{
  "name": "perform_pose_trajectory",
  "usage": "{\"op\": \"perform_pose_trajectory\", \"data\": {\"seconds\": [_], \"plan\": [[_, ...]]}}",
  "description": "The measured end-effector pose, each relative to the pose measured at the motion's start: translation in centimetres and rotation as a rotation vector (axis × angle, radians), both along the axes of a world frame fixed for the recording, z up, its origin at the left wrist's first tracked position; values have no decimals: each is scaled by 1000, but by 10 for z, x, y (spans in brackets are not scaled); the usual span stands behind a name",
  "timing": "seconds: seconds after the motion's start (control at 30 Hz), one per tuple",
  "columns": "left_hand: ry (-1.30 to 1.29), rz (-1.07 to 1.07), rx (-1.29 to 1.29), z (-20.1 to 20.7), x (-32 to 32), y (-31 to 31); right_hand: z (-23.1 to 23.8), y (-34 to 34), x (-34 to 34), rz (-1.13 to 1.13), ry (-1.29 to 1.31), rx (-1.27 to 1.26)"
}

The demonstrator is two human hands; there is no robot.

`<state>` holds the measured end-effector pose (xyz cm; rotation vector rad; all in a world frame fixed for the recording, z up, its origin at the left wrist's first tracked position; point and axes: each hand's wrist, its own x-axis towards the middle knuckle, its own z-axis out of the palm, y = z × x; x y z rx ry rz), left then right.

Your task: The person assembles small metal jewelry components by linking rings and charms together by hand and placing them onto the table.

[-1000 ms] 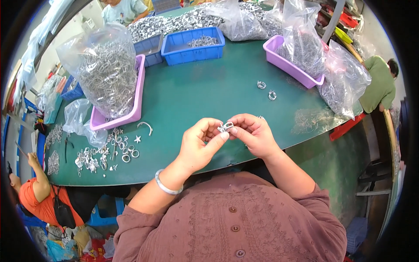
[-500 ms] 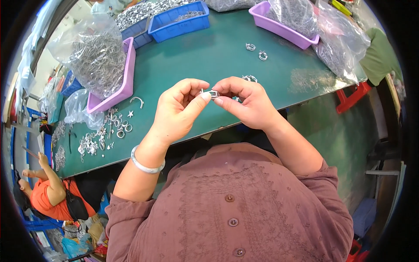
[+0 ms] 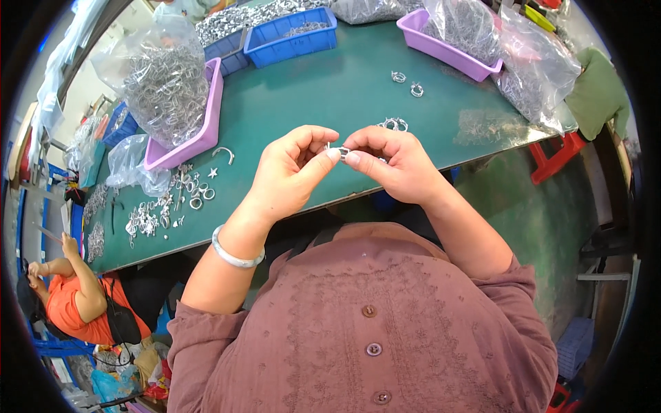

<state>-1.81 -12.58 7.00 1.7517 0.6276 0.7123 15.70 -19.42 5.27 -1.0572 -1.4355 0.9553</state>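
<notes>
My left hand [image 3: 286, 172] and my right hand [image 3: 401, 165] meet above the near edge of the green table [image 3: 310, 96]. Between their thumbs and fingers they pinch a small silver metal link [image 3: 343, 152]; fingertips cover much of it. Just beyond my right hand lies a cluster of silver rings [image 3: 393, 124], partly hidden by the fingers. Two smaller ring pieces [image 3: 416, 89] rest farther back. To the left of my left hand are a curved silver piece [image 3: 224, 153], a star-shaped piece [image 3: 213, 173] and a scatter of rings and small metal parts [image 3: 144, 219].
At the left, a purple tray [image 3: 215, 103] holds a clear bag of metal links [image 3: 165, 93]. Blue bins [image 3: 292, 47] stand at the back, with another purple tray [image 3: 447, 58] and bags at the right. A person in orange [image 3: 79, 299] is at far left. A red stool [image 3: 556, 160] stands right.
The link has turned between my fingers, and my fingertips now cover more of it. The whole view has shifted slightly; the table items stay in place.
</notes>
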Motion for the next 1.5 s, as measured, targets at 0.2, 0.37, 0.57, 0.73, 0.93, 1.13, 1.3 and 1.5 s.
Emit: {"op": "perform_pose_trajectory", "data": {"seconds": [0.2, 0.37, 0.57, 0.73, 0.93, 1.13, 1.3, 1.5], "plan": [[-129, -62, -28, -11, -7, -5, -9, 0, -3, 93, 197, -82], [-180, -59, 100, -21, -14, -9, -15, 1, -5, 149, 233, -25], [-262, -49, 162, -33, -18, -9, -13, -2, -9, 101, 109, -42], [-319, -73, 103, -38, -18, -6, -14, 1, -10, 86, 104, -24], [-370, -44, -68, -43, -19, -8, -18, 3, -12, 63, 97, -19], [-342, -54, -48, -47, -22, -6, -19, 4, -13, 73, 127, -47], [-362, -63, -104, -47, -21, -6, -21, 4, -10, 66, 46, -65], [-393, 36, -208, -48, -27, -17, -18, 9, -23, 157, 181, -113]]}}
